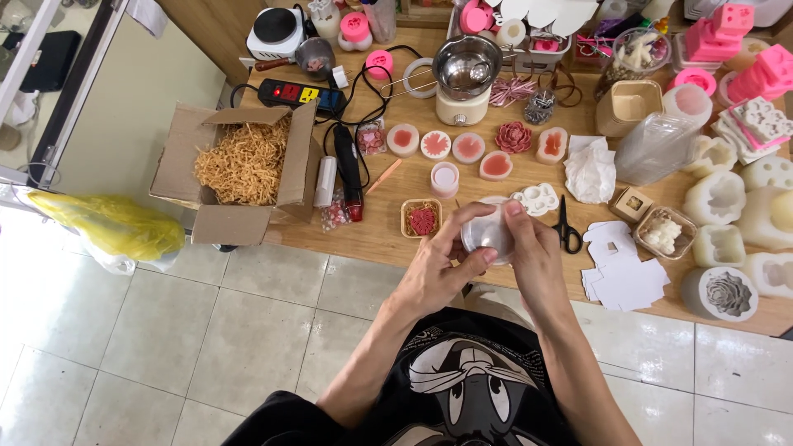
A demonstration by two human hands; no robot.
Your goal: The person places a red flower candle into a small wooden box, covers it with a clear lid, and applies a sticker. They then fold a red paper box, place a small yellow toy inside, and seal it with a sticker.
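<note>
Resting between left hand (436,268) and right hand (534,258) — translucent round mould (486,231).

Wooden table (388,239) stands on pale tiled floor (165,330), brightly lit.

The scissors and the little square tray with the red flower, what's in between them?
In the head view, both hands holding a round translucent mould lie between the scissors and tray.

Translucent glossy silicone mould (487,231), matt wooden table (388,235), shiny metal pot (467,66).
</note>
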